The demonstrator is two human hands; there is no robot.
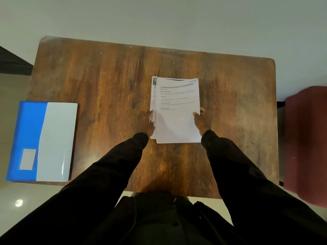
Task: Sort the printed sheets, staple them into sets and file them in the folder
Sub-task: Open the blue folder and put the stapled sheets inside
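Here the stack of sheets [177,110] lies on the table [88,76], the folder [53,138] well to its left; the left hand [148,123] grips its left edge, the right hand [203,121] pinches its right edge. Lifted so, the uneven lower sheets may slip and shuffle

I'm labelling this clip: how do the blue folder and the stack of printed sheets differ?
The folder is blue and white; the stack of sheets is white with printed text. The folder lies untouched at the table edge; the stack sits mid-table, held by the left hand and right hand. The folder is closed; the stack's left edges are uneven. Both are rectangular.
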